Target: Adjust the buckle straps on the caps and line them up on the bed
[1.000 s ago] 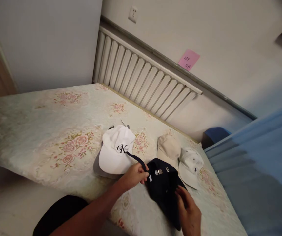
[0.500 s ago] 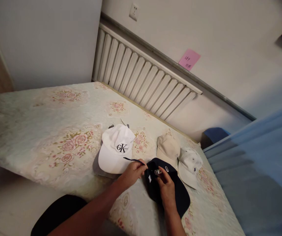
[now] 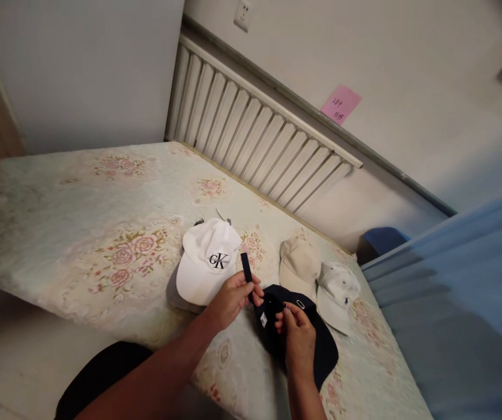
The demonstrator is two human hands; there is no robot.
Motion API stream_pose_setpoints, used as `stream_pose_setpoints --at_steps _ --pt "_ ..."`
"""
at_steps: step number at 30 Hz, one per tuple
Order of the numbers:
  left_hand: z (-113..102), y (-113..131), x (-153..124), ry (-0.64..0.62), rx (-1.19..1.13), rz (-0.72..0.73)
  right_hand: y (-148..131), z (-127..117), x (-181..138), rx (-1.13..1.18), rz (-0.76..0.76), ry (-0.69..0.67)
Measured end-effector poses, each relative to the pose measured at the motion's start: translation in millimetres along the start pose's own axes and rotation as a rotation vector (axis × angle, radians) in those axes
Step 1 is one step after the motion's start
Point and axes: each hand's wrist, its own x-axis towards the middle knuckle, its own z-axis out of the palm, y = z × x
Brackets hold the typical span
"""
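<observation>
Obs: left hand pinches the strap, long axis near upright, free end pointing away. The right hand, just right of it, has fingertips closed on the navy cap at its rear band. Cap lies on the bed, white cap beside it.

We note a mattress under a pale quilted cover printed with pink rose clusters. Four caps lie on it, toward the near right edge. A white logo cap sits leftmost, partly over a grey piece we cannot identify. A beige cap lies to its right, apart from it and touching a white speckled cap. A navy cap lies nearest us, just in front of the beige one.
</observation>
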Motion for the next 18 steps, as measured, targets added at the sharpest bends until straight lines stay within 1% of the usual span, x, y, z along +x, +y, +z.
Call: stream_pose_setpoints --at_steps 2,4,7,10,13,16,18 --pt "1 -1 0 -0.025 0.039 -0.032 -1 -4 -1 -0.107 -0.030 0.031" --pt "2 -1 -1 -0.040 0.145 -0.082 -3 -8 0 -0.198 -0.066 0.086" --pt "4 1 -3 -0.070 0.309 -0.159 -7 -12 2 -0.220 -0.083 0.126" --pt "7 5 -7 -0.158 0.364 -0.214 -14 -12 3 -0.111 -0.050 0.062" --pt "10 6 -10 -0.246 0.375 -0.259 -24 -9 1 0.078 0.028 0.001" --pt "12 2 -13 -0.298 0.395 -0.288 -34 -7 -4 0.297 0.118 -0.069" --pt "12 -2 -13 -0.309 0.419 -0.295 -39 -6 -7 0.406 0.176 -0.133"
